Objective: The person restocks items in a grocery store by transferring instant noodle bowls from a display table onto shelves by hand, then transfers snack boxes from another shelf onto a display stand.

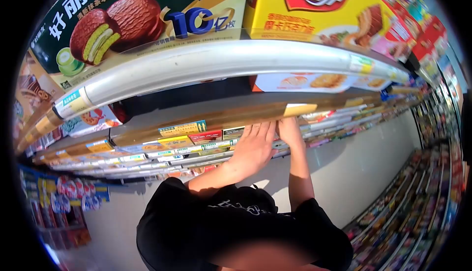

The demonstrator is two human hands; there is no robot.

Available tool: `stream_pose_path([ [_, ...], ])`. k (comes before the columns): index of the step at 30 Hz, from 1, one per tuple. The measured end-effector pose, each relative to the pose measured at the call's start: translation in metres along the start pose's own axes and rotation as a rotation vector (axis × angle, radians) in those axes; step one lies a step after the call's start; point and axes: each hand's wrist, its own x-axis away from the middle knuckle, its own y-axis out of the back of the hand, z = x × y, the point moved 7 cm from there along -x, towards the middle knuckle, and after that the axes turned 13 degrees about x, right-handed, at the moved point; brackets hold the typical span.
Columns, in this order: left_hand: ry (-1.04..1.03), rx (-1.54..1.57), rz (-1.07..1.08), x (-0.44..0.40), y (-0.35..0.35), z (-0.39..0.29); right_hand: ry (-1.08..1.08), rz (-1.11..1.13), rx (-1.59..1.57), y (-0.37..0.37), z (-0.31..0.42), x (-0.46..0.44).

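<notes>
My left hand (255,145) reaches up to the brown shelf edge (231,118), just right of the small red box (205,136). Its back faces me, and its fingers are stretched out with their tips at the edge. Close beside it on the right is my right hand (289,129), against the same edge below a pale label (301,108). Its fingers are mostly hidden. No item shows in either hand.
A silver rail (236,57) crosses above my hands. Behind it stand a dark green box (132,5) and a yellow box (319,5). Lower shelves hold more packages. Another stocked rack (408,207) is at the right, a blue display (73,197) at the lower left. Pale floor (344,182) lies below.
</notes>
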Motion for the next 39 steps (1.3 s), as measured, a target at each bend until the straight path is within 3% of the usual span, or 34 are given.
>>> stream_pose_path([
  [3, 0.216, 0.056, 0.059, -0.022, -0.009, 0.015, 0.143, -0.174, 0.125, -0.024, -0.032, -0.028],
  [4, 0.120, -0.115, -0.156, -0.027, -0.003, 0.015, 0.174, -0.222, 0.172, -0.027, -0.039, -0.041],
  [6, 0.219, -0.096, -0.144, -0.037, -0.010, 0.034, 0.221, -0.270, 0.200, -0.032, -0.050, -0.066],
  [11, 0.310, -0.030, -0.387, -0.047, -0.008, 0.061, 0.247, -0.235, 0.115, -0.046, -0.057, -0.116],
  [18, 0.434, -0.273, -0.653, -0.046, -0.005, 0.073, 0.269, -0.138, -0.140, -0.064, -0.047, -0.135],
  [20, 0.492, -0.259, -0.623, -0.045, -0.012, 0.079, 0.271, -0.122, -0.236, -0.066, -0.046, -0.127],
  [23, 0.358, -0.519, -0.609, -0.046, -0.013, 0.054, 0.267, -0.097, -0.410, -0.058, -0.035, -0.097],
  [26, 0.426, -0.428, -0.526, -0.052, -0.016, 0.024, 0.284, -0.064, -0.554, -0.030, -0.021, -0.044],
  [28, 0.462, -0.348, -0.424, -0.049, -0.025, 0.004, 0.544, -0.112, -0.584, 0.025, 0.008, -0.002],
  [29, 0.413, -0.470, -0.389, -0.042, -0.038, 0.001, 0.401, -0.340, -0.618, 0.024, -0.008, 0.017],
  [31, 0.267, -0.494, -0.425, -0.035, -0.033, -0.051, 0.485, -0.296, -0.653, 0.036, -0.020, 0.048],
  [36, 0.177, -0.054, -0.650, 0.020, -0.086, -0.104, 0.644, -0.446, -0.619, 0.088, -0.024, 0.120],
  [39, 0.297, -0.047, -0.690, 0.064, -0.069, -0.131, 0.695, -0.312, -0.675, 0.085, -0.002, 0.148],
])
